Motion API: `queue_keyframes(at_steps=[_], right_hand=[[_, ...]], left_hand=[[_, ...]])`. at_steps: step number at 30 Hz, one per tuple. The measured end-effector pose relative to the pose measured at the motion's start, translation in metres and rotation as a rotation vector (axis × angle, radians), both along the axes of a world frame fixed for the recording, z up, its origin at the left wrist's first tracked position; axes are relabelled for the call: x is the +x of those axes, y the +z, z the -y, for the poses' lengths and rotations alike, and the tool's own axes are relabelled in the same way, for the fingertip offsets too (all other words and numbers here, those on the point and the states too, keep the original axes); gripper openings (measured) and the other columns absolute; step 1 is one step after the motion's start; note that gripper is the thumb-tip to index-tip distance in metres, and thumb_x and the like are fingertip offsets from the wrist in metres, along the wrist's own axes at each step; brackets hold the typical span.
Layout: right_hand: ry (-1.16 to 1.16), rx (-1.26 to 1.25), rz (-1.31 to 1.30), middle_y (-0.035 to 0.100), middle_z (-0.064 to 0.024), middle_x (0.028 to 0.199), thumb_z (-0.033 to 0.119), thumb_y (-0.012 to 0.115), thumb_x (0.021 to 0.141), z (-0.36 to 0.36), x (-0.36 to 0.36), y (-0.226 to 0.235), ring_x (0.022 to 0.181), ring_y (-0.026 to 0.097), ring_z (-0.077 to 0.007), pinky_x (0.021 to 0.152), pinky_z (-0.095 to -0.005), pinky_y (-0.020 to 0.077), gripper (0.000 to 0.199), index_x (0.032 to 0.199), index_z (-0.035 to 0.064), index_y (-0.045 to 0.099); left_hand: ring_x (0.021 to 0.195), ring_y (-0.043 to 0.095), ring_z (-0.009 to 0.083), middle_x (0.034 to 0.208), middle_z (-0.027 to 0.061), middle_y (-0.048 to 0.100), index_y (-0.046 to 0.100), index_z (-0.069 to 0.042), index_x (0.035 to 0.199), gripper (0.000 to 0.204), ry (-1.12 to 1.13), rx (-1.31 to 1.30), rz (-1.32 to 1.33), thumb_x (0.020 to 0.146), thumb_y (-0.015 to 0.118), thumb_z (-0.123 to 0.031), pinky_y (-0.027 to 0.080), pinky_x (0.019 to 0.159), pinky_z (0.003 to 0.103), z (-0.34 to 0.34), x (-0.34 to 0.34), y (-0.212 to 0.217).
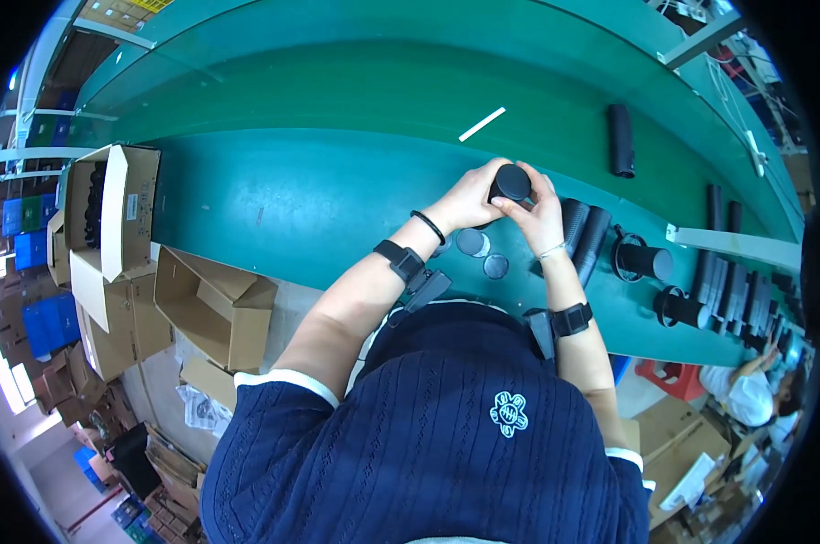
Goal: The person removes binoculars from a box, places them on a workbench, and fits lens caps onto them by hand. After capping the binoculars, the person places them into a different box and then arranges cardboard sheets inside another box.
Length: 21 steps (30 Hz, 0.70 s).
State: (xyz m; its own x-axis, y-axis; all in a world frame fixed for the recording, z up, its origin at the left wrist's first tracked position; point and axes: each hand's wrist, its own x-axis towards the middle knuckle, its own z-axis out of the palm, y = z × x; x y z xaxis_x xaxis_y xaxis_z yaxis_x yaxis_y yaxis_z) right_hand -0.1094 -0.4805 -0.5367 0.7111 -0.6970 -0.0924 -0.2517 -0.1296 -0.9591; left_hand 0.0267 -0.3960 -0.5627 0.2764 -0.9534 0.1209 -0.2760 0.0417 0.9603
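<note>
Both my hands hold one black cylinder (pixel 511 182) upright over the green conveyor belt (pixel 301 195). My left hand (pixel 469 198) wraps its left side and my right hand (pixel 538 213) grips its right side. Its round black end faces up. Two round dark caps (pixel 482 254) lie on the belt just below my hands. Two more black cylinders (pixel 584 231) lie side by side right of my right hand.
A black tube (pixel 620 140) lies further back on the belt, with a white strip (pixel 481 124) to its left. Black cylinders with rings (pixel 645 261) and rows of tubes (pixel 736 290) lie to the right. Open cardboard boxes (pixel 111 213) stand left. Another person (pixel 754 394) sits at lower right.
</note>
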Motion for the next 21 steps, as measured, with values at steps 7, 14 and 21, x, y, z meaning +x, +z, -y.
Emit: queue_keyframes(at_steps=[7, 14, 21], right_hand=[[0.023, 0.087, 0.112, 0.056, -0.0086, 0.122, 0.007, 0.079, 0.073, 0.013, -0.008, -0.017, 0.113, 0.054, -0.0188, 0.088, -0.0318, 0.0508, 0.066, 0.131, 0.0042, 0.048], [0.073, 0.305, 0.187, 0.058, -0.0072, 0.120, 0.005, 0.071, 0.080, 0.019, -0.003, -0.012, 0.111, 0.055, -0.0162, 0.089, -0.0295, 0.0474, 0.058, 0.133, 0.0030, 0.047], [-0.077, 0.768, 0.346, 0.053, -0.0046, 0.126, 0.011, 0.049, 0.091, 0.011, -0.001, -0.010, 0.119, 0.046, -0.0142, 0.101, -0.0331, 0.0358, 0.045, 0.136, 0.0081, 0.049]], left_hand=[[0.108, 0.057, 0.0382, 0.115, 0.0208, 0.056, 0.042, -0.001, 0.125, 0.062, 0.129, -0.013, 0.215, 0.073, 0.073, -0.014, 0.049, 0.089, 0.041, 0.004, -0.015, -0.005], [0.111, 0.055, 0.0370, 0.120, 0.0192, 0.051, 0.042, -0.002, 0.121, 0.058, 0.215, 0.178, 0.152, 0.075, 0.074, -0.017, 0.047, 0.092, 0.041, 0.007, -0.022, 0.000], [0.108, 0.050, 0.0139, 0.118, 0.0073, 0.050, 0.043, -0.006, 0.129, 0.043, 0.025, 0.145, -0.792, 0.091, 0.057, -0.023, 0.041, 0.092, 0.027, 0.006, -0.011, 0.008]])
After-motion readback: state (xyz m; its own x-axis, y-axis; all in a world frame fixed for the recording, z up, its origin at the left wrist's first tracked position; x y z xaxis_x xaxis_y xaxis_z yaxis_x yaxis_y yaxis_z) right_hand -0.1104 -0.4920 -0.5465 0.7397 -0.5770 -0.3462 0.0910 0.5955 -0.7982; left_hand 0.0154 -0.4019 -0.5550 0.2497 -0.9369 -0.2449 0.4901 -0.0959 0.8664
